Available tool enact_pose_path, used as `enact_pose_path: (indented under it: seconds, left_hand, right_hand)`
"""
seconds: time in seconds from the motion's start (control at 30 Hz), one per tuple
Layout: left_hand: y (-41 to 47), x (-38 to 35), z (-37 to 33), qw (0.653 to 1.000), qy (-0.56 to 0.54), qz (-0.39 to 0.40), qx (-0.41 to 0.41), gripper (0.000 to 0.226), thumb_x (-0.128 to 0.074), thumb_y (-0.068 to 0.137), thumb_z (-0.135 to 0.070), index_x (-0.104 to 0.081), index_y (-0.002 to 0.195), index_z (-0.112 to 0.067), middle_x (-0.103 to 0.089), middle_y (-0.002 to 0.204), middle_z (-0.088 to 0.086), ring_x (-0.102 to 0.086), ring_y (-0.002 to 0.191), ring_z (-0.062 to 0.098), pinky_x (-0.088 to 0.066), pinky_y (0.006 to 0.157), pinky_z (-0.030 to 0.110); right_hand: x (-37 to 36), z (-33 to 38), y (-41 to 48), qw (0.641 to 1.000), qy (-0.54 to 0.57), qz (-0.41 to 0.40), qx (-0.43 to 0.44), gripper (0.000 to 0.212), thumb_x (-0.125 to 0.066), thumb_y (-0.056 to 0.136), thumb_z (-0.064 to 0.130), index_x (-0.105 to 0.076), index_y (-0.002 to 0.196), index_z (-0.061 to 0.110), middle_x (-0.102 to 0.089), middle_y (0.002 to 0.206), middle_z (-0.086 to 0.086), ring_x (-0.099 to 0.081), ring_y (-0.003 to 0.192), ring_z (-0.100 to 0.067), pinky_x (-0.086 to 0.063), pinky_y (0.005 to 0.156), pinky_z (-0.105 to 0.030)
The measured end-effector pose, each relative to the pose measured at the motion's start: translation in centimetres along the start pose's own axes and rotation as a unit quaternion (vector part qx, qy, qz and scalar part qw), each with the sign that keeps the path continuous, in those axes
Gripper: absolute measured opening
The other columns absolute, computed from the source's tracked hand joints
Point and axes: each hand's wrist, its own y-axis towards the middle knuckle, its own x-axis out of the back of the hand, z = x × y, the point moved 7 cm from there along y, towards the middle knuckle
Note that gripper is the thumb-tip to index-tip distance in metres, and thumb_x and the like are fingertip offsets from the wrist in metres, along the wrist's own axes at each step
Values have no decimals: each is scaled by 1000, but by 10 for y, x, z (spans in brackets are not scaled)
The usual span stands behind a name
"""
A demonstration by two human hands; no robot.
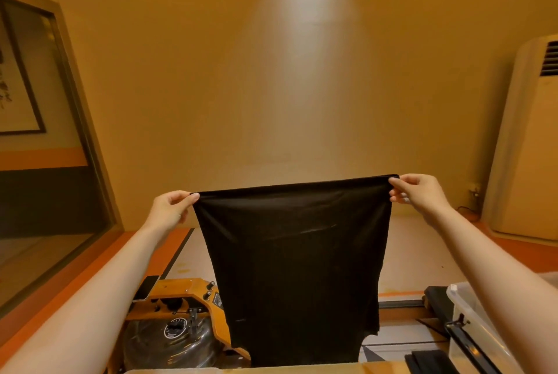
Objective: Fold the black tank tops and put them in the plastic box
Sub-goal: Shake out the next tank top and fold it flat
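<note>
Black tank top [297,268] hanging free, top edge taut, left fingers [187,199] and right fingers [399,186] pinching its corners

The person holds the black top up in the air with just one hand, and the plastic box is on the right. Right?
Not quite. The head view shows two hands: the left hand and the right hand each pinch a corner of the black top. It is up in the air, with the plastic box on the right.
</note>
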Motion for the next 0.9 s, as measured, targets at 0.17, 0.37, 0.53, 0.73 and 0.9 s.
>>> enact_pose_path:
  seconds: [0.17,0.37,0.53,0.73,0.9]
  left_hand:
    - [7,-10,-5,999,-25,-26,-7,14,-61,94,-16,-69,95,-4,-66,91,8,-59,88,22,-48,83,33]
    - [25,4,-56,993,-73,-78,-53,11,-59,95,-12,-66,96,-4,-66,89,5,-62,82,17,-49,88,33]
    - [24,16,-68,989,-110,-74,-61,12,-55,97,-13,-65,91,-12,-66,90,3,-63,82,14,-50,73,22]
    - [2,18,-17,993,-94,-62,-25,13,-52,99,-13,-64,100,-8,-64,89,2,-60,86,18,-49,72,23]
    - [-33,20,16,992,-81,-91,-28,15,-50,100,-17,-64,104,-12,-64,93,-1,-61,89,14,-49,71,22]
  right_hand:
    - [2,5,0,997,-58,-39,31,24,-58,96,22,-68,81,5,-55,67,1,-45,61,-10,-35,61,-27]
    - [7,47,18,997,28,-39,62,17,-55,97,18,-69,91,10,-68,88,-5,-63,83,-16,-52,77,-29]
    - [5,68,15,994,73,-25,73,14,-54,98,18,-67,94,14,-66,91,-3,-63,80,-12,-53,62,-17]
    - [-10,28,-15,996,68,-14,49,17,-51,99,22,-67,92,20,-66,93,-1,-59,88,-18,-48,72,-28]
    - [-18,0,-58,996,83,-7,33,21,-47,101,22,-65,99,12,-64,96,-4,-59,91,-17,-47,79,-31]
